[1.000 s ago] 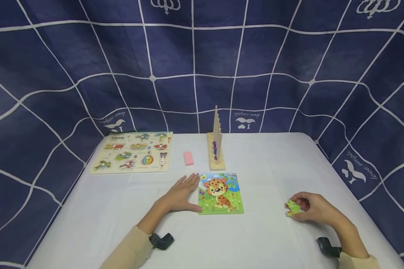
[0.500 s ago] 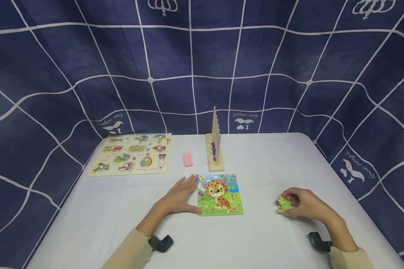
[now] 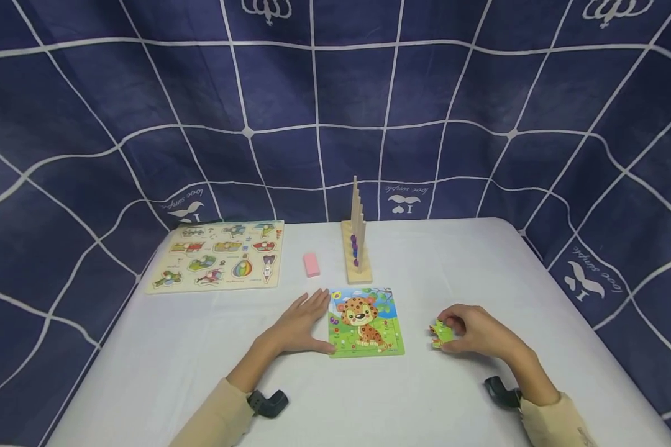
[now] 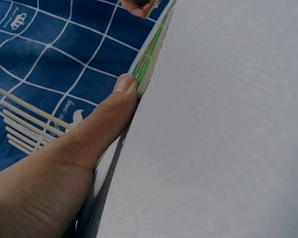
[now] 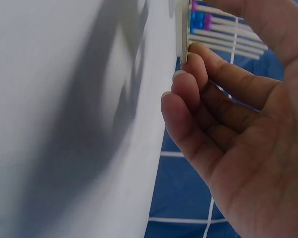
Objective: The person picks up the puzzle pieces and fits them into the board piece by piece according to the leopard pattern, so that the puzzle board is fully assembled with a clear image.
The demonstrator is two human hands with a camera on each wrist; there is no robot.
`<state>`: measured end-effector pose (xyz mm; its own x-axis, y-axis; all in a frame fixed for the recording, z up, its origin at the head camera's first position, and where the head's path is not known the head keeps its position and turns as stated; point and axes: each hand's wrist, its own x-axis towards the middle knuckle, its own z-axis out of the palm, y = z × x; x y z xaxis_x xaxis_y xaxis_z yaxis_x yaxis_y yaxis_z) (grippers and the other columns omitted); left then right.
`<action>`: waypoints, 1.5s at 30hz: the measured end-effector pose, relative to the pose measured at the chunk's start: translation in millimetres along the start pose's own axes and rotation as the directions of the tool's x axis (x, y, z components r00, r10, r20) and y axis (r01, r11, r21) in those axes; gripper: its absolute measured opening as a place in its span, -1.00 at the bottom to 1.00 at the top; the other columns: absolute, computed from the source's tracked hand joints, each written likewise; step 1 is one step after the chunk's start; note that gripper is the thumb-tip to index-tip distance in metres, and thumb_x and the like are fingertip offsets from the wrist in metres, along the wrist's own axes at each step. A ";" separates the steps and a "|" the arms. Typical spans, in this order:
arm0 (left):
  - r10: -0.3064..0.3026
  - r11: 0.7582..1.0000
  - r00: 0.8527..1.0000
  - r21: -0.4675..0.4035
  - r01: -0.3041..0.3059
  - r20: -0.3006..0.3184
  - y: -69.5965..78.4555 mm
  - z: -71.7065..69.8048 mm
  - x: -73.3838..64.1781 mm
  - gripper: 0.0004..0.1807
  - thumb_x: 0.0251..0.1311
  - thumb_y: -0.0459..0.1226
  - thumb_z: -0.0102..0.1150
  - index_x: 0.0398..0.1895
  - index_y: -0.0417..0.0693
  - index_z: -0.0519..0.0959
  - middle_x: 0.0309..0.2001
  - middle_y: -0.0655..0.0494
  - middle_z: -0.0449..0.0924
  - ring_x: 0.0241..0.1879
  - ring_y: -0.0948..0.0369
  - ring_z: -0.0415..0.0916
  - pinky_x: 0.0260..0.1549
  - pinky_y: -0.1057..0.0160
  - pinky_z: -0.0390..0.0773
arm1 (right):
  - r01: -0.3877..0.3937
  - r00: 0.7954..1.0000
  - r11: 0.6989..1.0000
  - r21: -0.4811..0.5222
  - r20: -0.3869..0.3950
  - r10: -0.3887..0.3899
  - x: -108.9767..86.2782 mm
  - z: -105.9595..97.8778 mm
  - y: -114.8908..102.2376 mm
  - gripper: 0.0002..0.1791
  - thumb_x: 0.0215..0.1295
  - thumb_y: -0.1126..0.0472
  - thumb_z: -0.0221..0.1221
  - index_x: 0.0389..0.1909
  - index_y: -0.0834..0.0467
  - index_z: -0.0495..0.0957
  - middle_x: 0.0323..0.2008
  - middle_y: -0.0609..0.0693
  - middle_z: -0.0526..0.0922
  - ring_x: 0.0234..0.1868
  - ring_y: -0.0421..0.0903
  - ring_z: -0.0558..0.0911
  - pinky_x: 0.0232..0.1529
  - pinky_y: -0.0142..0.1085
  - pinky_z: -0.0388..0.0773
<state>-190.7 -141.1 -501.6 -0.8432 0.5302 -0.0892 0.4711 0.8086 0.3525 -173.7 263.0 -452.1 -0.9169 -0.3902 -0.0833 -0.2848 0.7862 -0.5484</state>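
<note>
A square jigsaw puzzle (image 3: 365, 324) with a cartoon leopard on green grass lies on the white table in the head view. My left hand (image 3: 299, 326) rests flat along its left side, fingers straight, fingertips at the upper left corner and thumb at the lower left. The left wrist view shows the thumb (image 4: 123, 84) against the board's green edge. To the right of the puzzle, my right hand (image 3: 476, 331) pinches a green puzzle piece (image 3: 442, 334) between thumb and fingers. The right wrist view shows this piece (image 5: 184, 37) edge-on, over the white cloth.
Behind the puzzle stands a wooden peg rack (image 3: 359, 273) with purple and blue beads. A pink block (image 3: 311, 265) lies left of it. Further left is a wooden vehicle puzzle board (image 3: 212, 257). A dark blue grid curtain (image 3: 291, 81) hangs behind the table.
My right hand has moved left across the table toward the leopard puzzle, still pinching the green piece. The left hand has stayed at the puzzle's left side.
</note>
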 end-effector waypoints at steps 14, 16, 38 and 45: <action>0.010 1.000 1.000 0.011 -0.010 -0.001 -2.3 -2.5 -0.8 0.37 -0.21 0.53 0.15 0.54 -0.15 -0.02 0.57 0.00 -0.14 0.58 0.11 -0.20 0.55 0.02 -0.19 | 0.016 1.000 1.000 -0.025 0.000 -0.016 26.4 20.0 -33.1 -0.48 -0.26 0.12 0.55 -0.19 0.13 0.60 -0.44 -0.15 0.49 -0.39 -0.22 0.42 -0.44 -0.46 0.40; 0.011 1.000 1.000 0.010 -0.011 -0.001 -2.5 -2.1 -0.7 0.37 -0.21 0.52 0.15 0.54 -0.15 -0.02 0.57 0.00 -0.14 0.58 0.11 -0.20 0.55 0.02 -0.20 | 0.024 1.000 0.999 -0.025 0.009 -0.023 29.3 23.7 -36.9 -0.48 -0.26 0.12 0.56 -0.19 0.13 0.60 -0.44 -0.16 0.49 -0.39 -0.22 0.42 -0.43 -0.46 0.41; 0.011 1.000 1.000 -0.005 -0.011 0.005 -2.1 -0.5 2.9 0.39 -0.23 0.54 0.15 0.54 -0.12 -0.04 0.57 0.03 -0.16 0.58 0.14 -0.22 0.56 0.03 -0.20 | 0.111 0.990 0.993 -0.030 0.087 -0.108 51.3 50.7 -74.7 -0.44 -0.25 0.10 0.57 -0.15 0.21 0.63 -0.42 -0.18 0.53 -0.41 -0.24 0.42 -0.41 -0.46 0.41; 0.011 1.000 1.000 -0.001 -0.011 -0.002 -2.3 -0.4 2.2 0.38 -0.23 0.54 0.14 0.54 -0.12 -0.04 0.57 0.04 -0.16 0.58 0.14 -0.22 0.56 0.04 -0.20 | 0.094 0.990 0.994 -0.051 0.107 -0.089 56.1 52.7 -78.2 -0.42 -0.23 0.10 0.56 -0.11 0.20 0.64 -0.40 -0.17 0.53 -0.38 -0.23 0.41 -0.37 -0.43 0.41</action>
<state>-193.7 -141.9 -502.2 -0.8381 0.5390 -0.0837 0.4806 0.8023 0.3540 -188.1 154.4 -457.7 -0.8531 -0.5072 -0.1226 -0.3841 0.7694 -0.5104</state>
